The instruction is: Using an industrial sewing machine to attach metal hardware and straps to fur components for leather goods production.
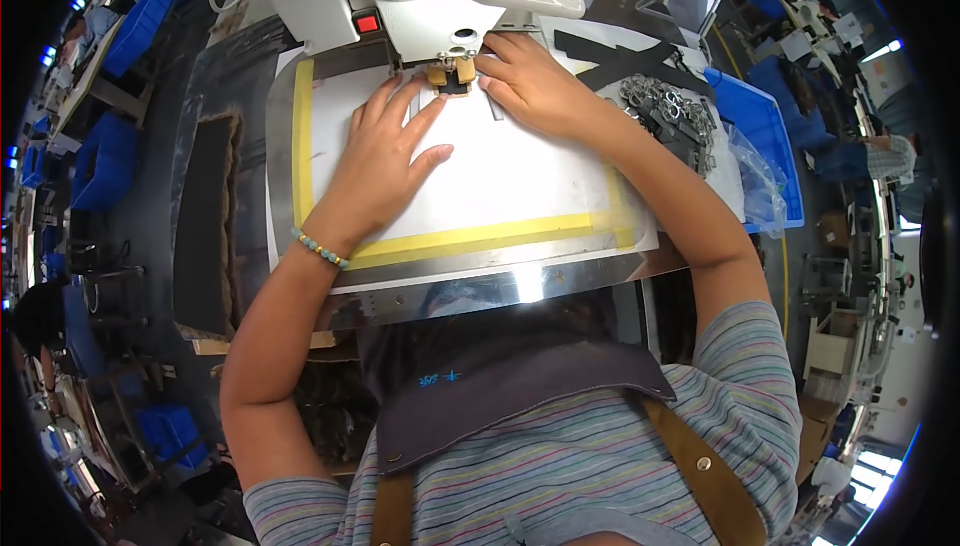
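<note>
From my end of the link, I have the left hand palm down with fingers spread and thumb out, its fingertips just left of a small dark piece that sits beneath the head of the sewing machine. The right hand lies low on the other side, fingers reaching toward the same spot; I cannot tell whether either one pinches anything. To do this well, I'd press lightly from both sides, keep the piece flat on the white sheet, and guide rather than tug (fingertips this near the needle area deserve respect). Counting: two hands, one machine, one piece under it, one red switch, one beaded bracelet and, near the right arm, one blue bin. The metal fittings and dark straps overlap too much for me to count.
</note>
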### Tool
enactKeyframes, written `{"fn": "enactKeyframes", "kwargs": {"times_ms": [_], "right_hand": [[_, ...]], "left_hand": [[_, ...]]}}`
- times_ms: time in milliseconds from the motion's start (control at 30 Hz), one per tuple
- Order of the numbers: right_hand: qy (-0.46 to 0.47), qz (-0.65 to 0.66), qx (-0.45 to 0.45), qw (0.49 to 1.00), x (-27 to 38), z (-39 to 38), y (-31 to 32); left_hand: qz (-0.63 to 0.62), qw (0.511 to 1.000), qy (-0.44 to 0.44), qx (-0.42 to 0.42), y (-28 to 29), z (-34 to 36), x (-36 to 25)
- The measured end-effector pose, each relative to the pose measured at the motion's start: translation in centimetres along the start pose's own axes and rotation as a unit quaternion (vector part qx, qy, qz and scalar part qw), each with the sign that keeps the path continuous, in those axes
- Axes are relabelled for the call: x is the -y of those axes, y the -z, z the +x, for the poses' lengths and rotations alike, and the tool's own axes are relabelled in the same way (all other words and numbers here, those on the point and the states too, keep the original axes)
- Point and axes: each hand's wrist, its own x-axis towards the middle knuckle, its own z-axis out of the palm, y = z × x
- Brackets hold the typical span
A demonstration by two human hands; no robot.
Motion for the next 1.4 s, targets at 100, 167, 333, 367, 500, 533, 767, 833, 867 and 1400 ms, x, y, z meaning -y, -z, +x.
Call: {"fn": "enactKeyframes", "kwargs": {"times_ms": [100,167,333,367,500,533,767,833,867,1400], "right_hand": [[0.006,-0.014,-0.005,1.0,-0.4,0.1,-0.2],[0.011,-0.011,-0.005,1.0,-0.4,0.3,-0.3],[0.027,-0.012,-0.02,0.999,-0.6,0.2,-0.5],[0.03,-0.013,-0.025,0.999,-0.7,0.1,-0.5],[0.035,-0.027,-0.026,0.999,-0.3,0.1,-0.5],[0.036,-0.026,-0.025,0.999,-0.3,0.1,-0.4],[0.001,-0.044,0.032,0.998,0.2,0.1,0.7],[-0.02,-0.054,0.068,0.996,0.8,-0.3,1.6],[-0.025,-0.073,0.092,0.993,1.2,-0.9,2.0],[-0.016,-0.108,0.102,0.989,4.5,-3.1,1.2]], "left_hand": [[0.004,1.0,0.001,0.002,-0.2,0.2,-0.1],[0.01,1.0,0.007,0.003,-0.4,0.1,0.1],[0.018,1.0,0.008,0.004,-0.5,0.5,0.2],[0.024,1.0,0.009,0.012,-0.5,0.5,0.2],[0.023,1.0,0.008,0.007,-0.6,0.4,0.4],[0.023,1.0,0.01,0.007,-0.6,0.4,0.4],[0.032,0.999,0.015,0.015,-0.6,0.4,0.2],[0.03,0.999,0.021,0.01,-0.6,0.3,0.2],[0.03,0.999,0.02,0.011,-0.7,0.2,0.2],[0.03,0.999,0.017,0.007,-1.2,0.4,0.6]]}}
